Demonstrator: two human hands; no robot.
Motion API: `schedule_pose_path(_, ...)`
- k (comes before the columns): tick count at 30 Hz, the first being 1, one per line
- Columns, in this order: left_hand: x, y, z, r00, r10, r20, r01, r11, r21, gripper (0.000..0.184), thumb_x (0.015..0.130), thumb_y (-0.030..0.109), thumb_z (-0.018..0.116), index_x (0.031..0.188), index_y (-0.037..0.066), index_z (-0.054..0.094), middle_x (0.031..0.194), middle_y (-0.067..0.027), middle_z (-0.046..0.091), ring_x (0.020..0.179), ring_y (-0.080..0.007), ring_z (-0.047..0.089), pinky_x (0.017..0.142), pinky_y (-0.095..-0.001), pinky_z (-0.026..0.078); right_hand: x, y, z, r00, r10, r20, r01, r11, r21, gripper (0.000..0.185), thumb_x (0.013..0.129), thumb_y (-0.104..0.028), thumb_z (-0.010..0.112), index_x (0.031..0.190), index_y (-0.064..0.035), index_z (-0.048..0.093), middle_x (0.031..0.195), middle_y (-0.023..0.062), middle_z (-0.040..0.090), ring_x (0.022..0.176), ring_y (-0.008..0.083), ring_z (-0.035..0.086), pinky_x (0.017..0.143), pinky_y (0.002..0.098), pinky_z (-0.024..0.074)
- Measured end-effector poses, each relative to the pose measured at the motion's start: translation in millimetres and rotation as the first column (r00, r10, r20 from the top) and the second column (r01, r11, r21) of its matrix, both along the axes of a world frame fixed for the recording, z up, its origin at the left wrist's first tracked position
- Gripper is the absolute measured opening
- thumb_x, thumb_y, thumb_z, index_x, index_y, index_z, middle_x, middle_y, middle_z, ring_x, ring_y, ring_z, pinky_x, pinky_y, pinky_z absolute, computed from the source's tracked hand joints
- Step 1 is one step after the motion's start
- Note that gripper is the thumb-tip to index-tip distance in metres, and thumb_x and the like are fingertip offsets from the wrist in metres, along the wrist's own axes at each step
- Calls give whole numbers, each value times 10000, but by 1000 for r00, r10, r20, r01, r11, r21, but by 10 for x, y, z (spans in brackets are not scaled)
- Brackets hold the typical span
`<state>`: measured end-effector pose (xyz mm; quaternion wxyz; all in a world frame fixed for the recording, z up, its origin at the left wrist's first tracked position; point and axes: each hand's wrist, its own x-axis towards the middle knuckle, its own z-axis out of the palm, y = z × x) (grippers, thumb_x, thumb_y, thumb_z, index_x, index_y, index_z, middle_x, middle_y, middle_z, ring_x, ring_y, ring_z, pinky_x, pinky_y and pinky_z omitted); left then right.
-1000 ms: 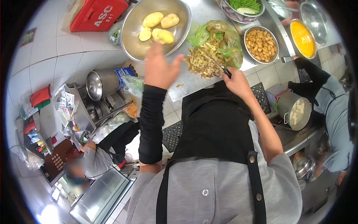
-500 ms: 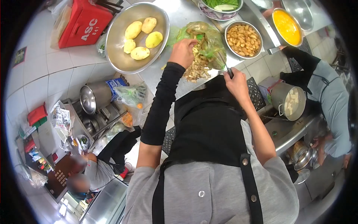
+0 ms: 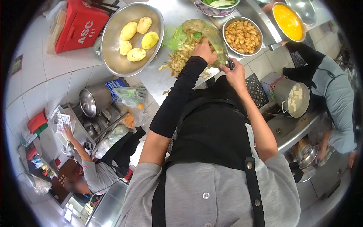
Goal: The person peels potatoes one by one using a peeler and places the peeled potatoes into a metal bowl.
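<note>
My left hand (image 3: pixel 205 52) reaches among potato peelings (image 3: pixel 180 60) at the mouth of a thin green plastic bag (image 3: pixel 198 26). Its fingers are curled and partly hidden by peelings and bag, so what they grip cannot be made out. Peelings lie heaped on the metal table (image 3: pixel 157 81), mostly left of this hand. Close to the table's near edge, my right hand (image 3: pixel 236 72) is closed round the black handle of a knife (image 3: pixel 230 63), its thin blade pointing away beside the bag. Several peeled potatoes (image 3: pixel 136 55) sit in a large steel bowl (image 3: pixel 107 56) on the left.
Right of the bag stands a bowl of brown nut-like pieces (image 3: pixel 242 36), with a basin of yellow liquid (image 3: pixel 289 22) beyond. A pot (image 3: pixel 295 99) with pale chunks is at right. One co-worker (image 3: pixel 334 98) bends there; another person (image 3: pixel 100 172) is at lower left.
My left hand has moved right and nearer to me, into the bag's mouth. More peelings now show to its left. My right hand and the knife have shifted slightly up. The lower-left person stretches an arm out.
</note>
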<state>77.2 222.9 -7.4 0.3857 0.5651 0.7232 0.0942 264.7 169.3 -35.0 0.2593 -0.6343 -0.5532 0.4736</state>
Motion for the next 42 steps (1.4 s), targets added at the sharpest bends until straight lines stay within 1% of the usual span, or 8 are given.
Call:
schedule_pose_path(9,-13,-133,23,966,219,138,-223,975,19,844,746,391,837,1397,-25,497,1051,-226,733,1050,-382,733,973,-420,557,49,86,-94,995,59,-85,-61,998,-18,363,867,-175,851,1156,23,758,918,149,803,795,218,748,762,383,567)
schedule_pose_path(13,-165,-337,-169,975,221,38,-215,874,435,686,772,379,849,1308,-14,680,967,-195,739,996,-322,738,924,-413,573,-34,66,57,998,33,-50,-31,999,40,347,903,-202,817,1161,22,755,966,181,808,837,240,770,809,382,577)
schedule_pose_path(18,-64,-704,-88,830,506,234,-547,654,523,624,823,187,928,1353,-5,662,1230,-188,709,1061,-315,716,982,-395,564,-328,106,504,999,14,44,-26,956,291,376,944,-259,784,1170,38,738,975,228,786,877,363,765,846,422,575)
schedule_pose_path(22,-163,-830,-115,119,396,911,-934,355,-33,523,929,157,826,1390,35,610,1336,-161,649,1167,-325,670,1059,-450,550,-539,191,590,999,51,0,-48,921,386,378,975,-332,764,1075,30,724,865,249,749,832,420,743,787,483,557)
schedule_pose_path(25,-493,-1095,377,-415,415,809,-649,489,-583,448,1011,236,707,1393,34,590,1408,-173,622,1312,-360,599,1127,-512,501,-540,236,800,974,180,136,-201,966,160,407,1009,-395,706,1001,12,706,785,271,712,767,459,715,722,523,535)
schedule_pose_path(33,-782,-1604,708,-121,262,958,-515,808,-286,670,991,189,615,1593,-8,396,1588,-196,506,1481,-371,487,1239,-569,386,-424,-31,1005,831,534,153,-553,769,320,389,1063,-381,631,914,-23,660,684,235,655,702,467,673,651,551,495)
schedule_pose_path(38,-738,-1564,803,-254,340,905,-510,748,-424,626,1118,458,455,1541,-4,461,1457,-213,616,1287,-359,659,1023,-575,573,-480,-143,1250,750,629,204,-658,679,327,415,1066,-408,625,888,-34,641,689,216,658,691,458,668,636,544,502)
schedule_pose_path(42,-676,-1545,812,-297,461,837,-548,636,-544,478,1098,445,525,1319,36,641,1200,-158,739,1054,-317,743,893,-529,609,-524,-300,1356,684,691,232,-725,611,319,457,1072,-443,612,868,-35,648,707,202,678,703,445,684,634,538,520)
